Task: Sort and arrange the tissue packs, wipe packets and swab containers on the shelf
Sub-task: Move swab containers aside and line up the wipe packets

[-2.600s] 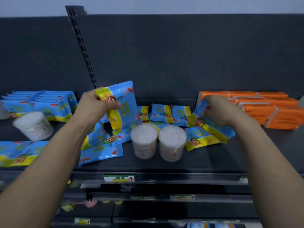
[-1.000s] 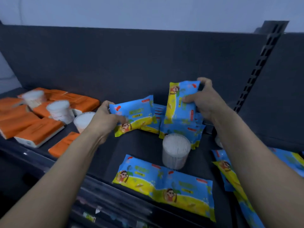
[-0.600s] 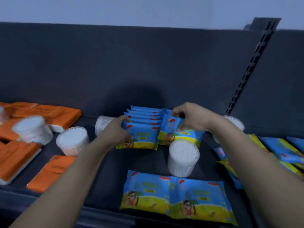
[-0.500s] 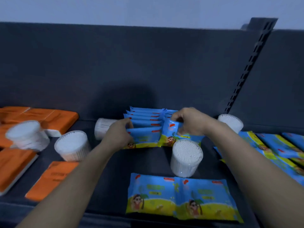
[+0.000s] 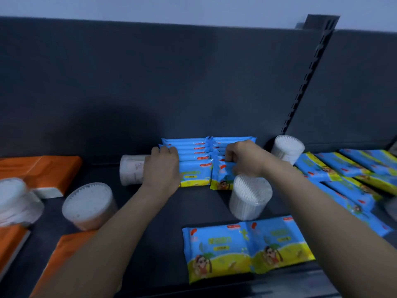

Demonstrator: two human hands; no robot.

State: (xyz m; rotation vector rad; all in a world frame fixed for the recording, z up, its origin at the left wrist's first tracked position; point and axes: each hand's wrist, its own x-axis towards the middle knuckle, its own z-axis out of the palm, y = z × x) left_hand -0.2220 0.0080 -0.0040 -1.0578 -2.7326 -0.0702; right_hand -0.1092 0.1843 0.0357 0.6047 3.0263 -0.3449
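Two rows of blue and yellow wipe packets (image 5: 194, 157) stand upright at the back of the dark shelf (image 5: 159, 211). My left hand (image 5: 162, 168) grips the left end of the left row. My right hand (image 5: 243, 159) pinches the front packet (image 5: 221, 177) of the right row. A round swab container (image 5: 249, 195) stands just in front of my right hand. Another swab container (image 5: 131, 172) lies on its side left of the rows. A double wipe packet (image 5: 247, 246) lies flat at the shelf's front.
Orange tissue packs (image 5: 40, 171) lie at the left, with one (image 5: 62, 263) near the front edge. Swab containers (image 5: 89, 204) stand among them, and another (image 5: 287, 148) stands at the back right. More wipe packets (image 5: 348, 168) lie flat on the right. A slotted upright (image 5: 309, 76) rises behind.
Both hands have settled lower on the standing rows of wipe packets. The left hand now covers the left row's end, and the right hand pinches the front right packet.
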